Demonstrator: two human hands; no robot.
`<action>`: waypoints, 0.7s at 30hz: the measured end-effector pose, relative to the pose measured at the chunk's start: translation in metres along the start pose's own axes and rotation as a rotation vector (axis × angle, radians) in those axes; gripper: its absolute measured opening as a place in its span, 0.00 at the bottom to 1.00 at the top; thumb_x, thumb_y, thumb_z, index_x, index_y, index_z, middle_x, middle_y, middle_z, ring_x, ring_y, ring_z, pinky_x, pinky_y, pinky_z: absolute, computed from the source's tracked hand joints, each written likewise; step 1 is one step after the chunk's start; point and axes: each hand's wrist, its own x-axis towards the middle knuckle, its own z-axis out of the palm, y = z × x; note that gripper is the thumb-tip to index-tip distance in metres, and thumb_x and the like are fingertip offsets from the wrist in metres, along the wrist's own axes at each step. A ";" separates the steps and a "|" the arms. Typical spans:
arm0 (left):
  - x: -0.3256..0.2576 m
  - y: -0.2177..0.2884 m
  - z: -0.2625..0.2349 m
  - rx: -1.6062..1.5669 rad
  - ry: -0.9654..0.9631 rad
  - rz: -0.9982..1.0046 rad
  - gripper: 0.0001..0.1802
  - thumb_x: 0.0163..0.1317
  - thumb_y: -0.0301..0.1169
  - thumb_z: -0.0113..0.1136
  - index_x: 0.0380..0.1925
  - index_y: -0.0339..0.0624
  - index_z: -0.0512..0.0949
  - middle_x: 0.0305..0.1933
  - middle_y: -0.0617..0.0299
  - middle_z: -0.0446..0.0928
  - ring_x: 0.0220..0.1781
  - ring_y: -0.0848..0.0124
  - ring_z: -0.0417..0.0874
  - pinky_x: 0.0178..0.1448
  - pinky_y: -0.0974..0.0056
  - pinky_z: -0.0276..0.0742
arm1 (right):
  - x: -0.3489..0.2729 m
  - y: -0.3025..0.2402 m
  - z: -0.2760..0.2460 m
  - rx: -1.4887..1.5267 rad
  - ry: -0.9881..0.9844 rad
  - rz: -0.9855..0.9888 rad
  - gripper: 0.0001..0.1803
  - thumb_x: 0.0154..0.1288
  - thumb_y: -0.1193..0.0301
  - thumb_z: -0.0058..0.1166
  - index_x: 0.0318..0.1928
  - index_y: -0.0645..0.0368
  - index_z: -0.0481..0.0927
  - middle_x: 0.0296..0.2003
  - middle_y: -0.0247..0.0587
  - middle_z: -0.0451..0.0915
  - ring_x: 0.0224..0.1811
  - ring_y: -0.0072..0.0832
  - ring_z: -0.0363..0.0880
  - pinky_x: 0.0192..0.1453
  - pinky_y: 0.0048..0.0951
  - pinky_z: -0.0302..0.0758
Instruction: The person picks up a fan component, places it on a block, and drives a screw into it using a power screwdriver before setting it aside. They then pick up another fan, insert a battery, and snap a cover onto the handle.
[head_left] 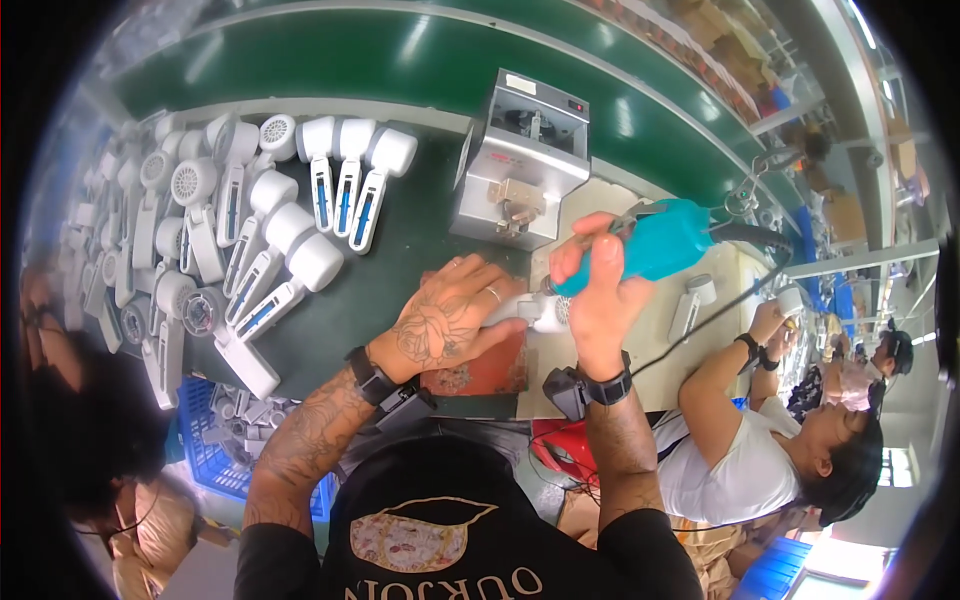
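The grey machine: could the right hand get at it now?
Probably not freely: the right hand is wrapped around the teal tool, though nothing seems to block the way to the grey machine.

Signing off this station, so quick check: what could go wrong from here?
1. Slip: the teal power driver in the right hand points close to the left hand, which steadies a white part; a slip might nick it.
2. Snag: the driver's black cord loops near the right wrist and might tug the tool.
3. Drop: white fans reach the bench's front edge; a forearm bump might knock one off.
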 end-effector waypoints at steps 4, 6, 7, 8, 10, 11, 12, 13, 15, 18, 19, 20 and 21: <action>0.001 0.001 0.000 0.003 -0.013 -0.003 0.20 0.63 0.40 0.66 0.50 0.40 0.80 0.45 0.55 0.78 0.49 0.55 0.77 0.58 0.54 0.74 | -0.005 0.002 -0.005 0.009 -0.006 -0.018 0.24 0.77 0.54 0.54 0.46 0.68 0.74 0.23 0.37 0.73 0.25 0.27 0.74 0.30 0.29 0.71; 0.002 0.001 0.000 -0.004 -0.017 0.010 0.20 0.63 0.40 0.66 0.50 0.40 0.80 0.45 0.55 0.78 0.49 0.56 0.77 0.58 0.54 0.74 | -0.006 0.006 -0.007 0.024 0.010 -0.008 0.24 0.77 0.54 0.54 0.46 0.68 0.74 0.23 0.38 0.73 0.25 0.27 0.74 0.30 0.29 0.71; 0.002 0.002 0.000 -0.003 -0.022 0.010 0.20 0.63 0.40 0.66 0.50 0.40 0.80 0.45 0.55 0.78 0.49 0.56 0.77 0.58 0.54 0.74 | -0.007 0.008 -0.007 0.038 0.022 0.002 0.24 0.77 0.54 0.54 0.45 0.68 0.74 0.23 0.38 0.73 0.24 0.27 0.74 0.30 0.29 0.71; 0.002 0.002 0.000 0.001 -0.022 0.007 0.20 0.63 0.40 0.66 0.50 0.40 0.80 0.45 0.55 0.78 0.48 0.56 0.77 0.58 0.54 0.74 | -0.008 0.008 -0.006 0.041 0.027 0.003 0.24 0.77 0.54 0.54 0.45 0.68 0.74 0.23 0.38 0.73 0.24 0.27 0.74 0.30 0.29 0.71; 0.003 0.003 0.000 0.004 -0.023 0.003 0.20 0.63 0.40 0.66 0.50 0.40 0.80 0.45 0.56 0.78 0.48 0.56 0.77 0.58 0.54 0.74 | -0.009 0.007 -0.003 -0.005 -0.009 0.006 0.23 0.77 0.54 0.55 0.44 0.66 0.73 0.23 0.38 0.74 0.25 0.27 0.74 0.30 0.30 0.72; 0.003 0.003 0.000 0.019 -0.020 0.008 0.20 0.63 0.40 0.66 0.50 0.40 0.80 0.45 0.56 0.78 0.48 0.56 0.77 0.57 0.54 0.74 | -0.009 0.008 -0.003 -0.004 -0.006 0.008 0.23 0.77 0.54 0.55 0.44 0.66 0.73 0.23 0.38 0.74 0.25 0.27 0.74 0.30 0.30 0.72; 0.003 0.004 0.001 0.031 -0.018 0.013 0.20 0.63 0.40 0.66 0.50 0.40 0.79 0.45 0.56 0.78 0.48 0.56 0.77 0.57 0.54 0.74 | -0.010 0.010 -0.003 -0.008 -0.017 0.016 0.23 0.77 0.54 0.55 0.43 0.66 0.73 0.23 0.38 0.73 0.25 0.27 0.74 0.30 0.30 0.72; 0.003 0.004 0.002 0.028 -0.022 0.011 0.20 0.63 0.40 0.66 0.50 0.40 0.79 0.45 0.56 0.78 0.48 0.56 0.77 0.57 0.54 0.74 | -0.012 0.011 -0.005 -0.012 -0.029 0.024 0.23 0.76 0.54 0.55 0.42 0.65 0.72 0.24 0.38 0.73 0.25 0.27 0.74 0.30 0.30 0.72; 0.004 0.004 0.003 0.070 -0.033 -0.015 0.20 0.63 0.43 0.68 0.50 0.45 0.81 0.50 0.62 0.78 0.51 0.57 0.77 0.55 0.51 0.76 | -0.011 0.016 -0.008 0.009 -0.034 0.011 0.23 0.76 0.54 0.55 0.41 0.64 0.72 0.24 0.38 0.73 0.25 0.27 0.74 0.30 0.30 0.72; 0.004 0.004 0.002 0.106 -0.041 0.004 0.20 0.63 0.44 0.68 0.50 0.45 0.80 0.50 0.61 0.77 0.51 0.57 0.77 0.55 0.50 0.75 | -0.013 0.017 -0.008 0.053 -0.033 0.008 0.23 0.76 0.54 0.55 0.39 0.63 0.71 0.24 0.37 0.73 0.25 0.28 0.75 0.30 0.30 0.73; 0.004 0.004 0.001 0.105 -0.040 0.003 0.20 0.63 0.44 0.68 0.50 0.45 0.80 0.50 0.61 0.77 0.51 0.57 0.77 0.55 0.50 0.75 | -0.014 0.016 -0.007 0.078 -0.027 0.020 0.23 0.76 0.53 0.55 0.39 0.63 0.71 0.24 0.37 0.73 0.26 0.28 0.75 0.31 0.30 0.73; 0.004 0.005 0.000 0.100 -0.050 -0.009 0.20 0.63 0.44 0.67 0.50 0.45 0.80 0.50 0.61 0.77 0.51 0.57 0.77 0.56 0.50 0.75 | -0.015 0.016 -0.006 0.077 -0.029 0.019 0.23 0.76 0.53 0.55 0.39 0.63 0.71 0.24 0.37 0.73 0.26 0.28 0.75 0.31 0.30 0.73; 0.004 0.004 0.000 0.095 -0.057 -0.022 0.20 0.64 0.44 0.67 0.50 0.45 0.80 0.50 0.61 0.77 0.51 0.57 0.77 0.56 0.50 0.75 | -0.015 0.018 -0.006 0.049 -0.035 0.019 0.22 0.77 0.53 0.55 0.40 0.63 0.71 0.24 0.37 0.73 0.26 0.28 0.75 0.31 0.30 0.73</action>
